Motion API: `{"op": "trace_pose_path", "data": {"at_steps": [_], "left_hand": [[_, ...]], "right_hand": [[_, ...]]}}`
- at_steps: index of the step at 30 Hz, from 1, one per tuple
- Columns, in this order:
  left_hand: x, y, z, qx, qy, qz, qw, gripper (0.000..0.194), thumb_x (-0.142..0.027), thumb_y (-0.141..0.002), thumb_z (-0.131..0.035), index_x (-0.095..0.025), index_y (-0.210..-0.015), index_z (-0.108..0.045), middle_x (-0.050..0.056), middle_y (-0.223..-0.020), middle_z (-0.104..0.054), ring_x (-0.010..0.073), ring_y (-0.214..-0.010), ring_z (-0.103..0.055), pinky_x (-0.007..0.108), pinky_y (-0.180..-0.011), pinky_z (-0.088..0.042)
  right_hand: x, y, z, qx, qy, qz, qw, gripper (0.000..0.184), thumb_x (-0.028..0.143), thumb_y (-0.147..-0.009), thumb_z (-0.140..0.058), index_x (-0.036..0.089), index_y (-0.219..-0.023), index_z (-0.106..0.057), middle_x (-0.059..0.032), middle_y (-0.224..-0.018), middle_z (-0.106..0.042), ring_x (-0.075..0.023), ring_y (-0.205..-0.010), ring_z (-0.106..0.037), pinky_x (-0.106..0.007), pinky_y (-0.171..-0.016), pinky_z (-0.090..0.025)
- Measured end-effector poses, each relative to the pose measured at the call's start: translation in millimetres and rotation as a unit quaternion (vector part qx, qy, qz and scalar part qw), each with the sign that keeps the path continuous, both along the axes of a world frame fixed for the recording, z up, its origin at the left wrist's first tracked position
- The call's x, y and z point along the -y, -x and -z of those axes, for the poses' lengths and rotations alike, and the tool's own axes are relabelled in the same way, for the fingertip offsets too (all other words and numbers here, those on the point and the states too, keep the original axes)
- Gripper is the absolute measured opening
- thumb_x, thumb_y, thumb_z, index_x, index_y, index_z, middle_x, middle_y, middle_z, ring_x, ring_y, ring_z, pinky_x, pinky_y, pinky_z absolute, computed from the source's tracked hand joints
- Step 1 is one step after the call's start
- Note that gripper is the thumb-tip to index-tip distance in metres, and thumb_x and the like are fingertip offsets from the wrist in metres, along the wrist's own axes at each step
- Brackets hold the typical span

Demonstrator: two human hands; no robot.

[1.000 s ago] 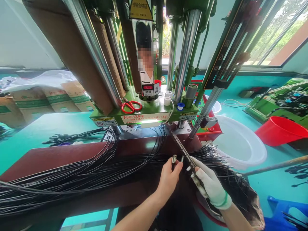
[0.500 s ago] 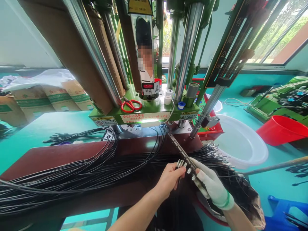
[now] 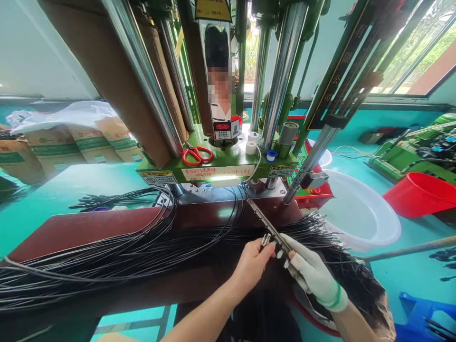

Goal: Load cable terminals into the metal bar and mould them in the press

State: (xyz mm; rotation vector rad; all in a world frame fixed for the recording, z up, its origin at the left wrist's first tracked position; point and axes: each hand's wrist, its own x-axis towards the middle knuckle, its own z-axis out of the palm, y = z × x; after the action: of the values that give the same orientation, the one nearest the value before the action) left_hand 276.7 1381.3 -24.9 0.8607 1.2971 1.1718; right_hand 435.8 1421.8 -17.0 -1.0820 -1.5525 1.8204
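My bare left hand (image 3: 251, 265) pinches the metal connector ends (image 3: 265, 239) of black cables against a long metal fixture bar (image 3: 265, 224). My right hand (image 3: 311, 271), in a white glove with a green cuff, grips the lower end of that bar. A thick bundle of black cables (image 3: 107, 259) runs leftward across the dark red bench top (image 3: 85, 225). More cable ends with metal tips (image 3: 318, 228) fan out to the right of the bar.
A green press machine (image 3: 217, 166) with chrome columns stands right behind the bench; red scissors (image 3: 196, 155) and small spools lie on its platen. A white basin (image 3: 359, 213) and red basin (image 3: 420, 194) sit at right. Cardboard boxes (image 3: 71, 142) stand at left.
My left hand carried the connector ends rightward onto the fixture bar and now holds them against it. The right hand has stayed on the bar.
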Motion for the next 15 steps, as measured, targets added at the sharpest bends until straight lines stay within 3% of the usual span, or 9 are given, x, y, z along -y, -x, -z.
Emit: {"op": "trace_pose_path", "data": {"at_steps": [3,6,11,15], "left_hand": [[-1.9,3.1,-4.8,0.033,-0.029,-0.071,0.997,0.028,-0.049,-0.081,-0.040,-0.021,-0.078,-0.039,-0.011,-0.049,-0.029,0.0036,-0.035,-0.022,0.016,-0.033,-0.018],[-3.9,4.9,-4.3,0.044,-0.029,-0.090,0.995,0.027,-0.047,-0.081,-0.041,-0.022,-0.073,-0.033,-0.011,-0.051,-0.027,0.0036,-0.037,-0.020,0.016,-0.035,-0.018],[-5.5,4.6,1.5,-0.090,-0.054,-0.104,0.989,0.024,-0.038,-0.075,-0.053,-0.018,-0.067,-0.043,-0.008,-0.052,-0.035,0.0049,-0.044,-0.029,0.018,-0.044,-0.025],[-5.8,5.9,-1.4,-0.114,-0.054,-0.115,0.985,0.020,-0.034,-0.074,-0.055,-0.017,-0.066,-0.047,-0.007,-0.053,-0.039,0.0064,-0.048,-0.033,0.020,-0.049,-0.029]], "right_hand": [[-2.8,-3.9,0.6,0.009,0.009,0.001,1.000,0.060,0.051,-0.081,-0.045,0.016,-0.130,-0.037,0.0046,-0.053,-0.044,-0.0007,-0.028,-0.025,-0.014,-0.025,-0.018],[-4.1,-5.3,-0.4,0.011,0.016,-0.001,1.000,0.057,0.049,-0.082,-0.045,0.018,-0.129,-0.037,0.0040,-0.054,-0.046,0.0000,-0.028,-0.026,-0.013,-0.025,-0.017],[-2.9,-3.1,-3.9,0.005,0.026,-0.008,1.000,0.059,0.050,-0.081,-0.046,0.016,-0.128,-0.038,0.0050,-0.052,-0.044,0.0000,-0.029,-0.023,-0.013,-0.026,-0.018],[-2.4,-2.7,-0.8,0.004,0.033,-0.011,0.999,0.064,0.051,-0.079,-0.048,0.014,-0.130,-0.036,0.0046,-0.052,-0.043,-0.0017,-0.032,-0.023,-0.015,-0.027,-0.015]]}}
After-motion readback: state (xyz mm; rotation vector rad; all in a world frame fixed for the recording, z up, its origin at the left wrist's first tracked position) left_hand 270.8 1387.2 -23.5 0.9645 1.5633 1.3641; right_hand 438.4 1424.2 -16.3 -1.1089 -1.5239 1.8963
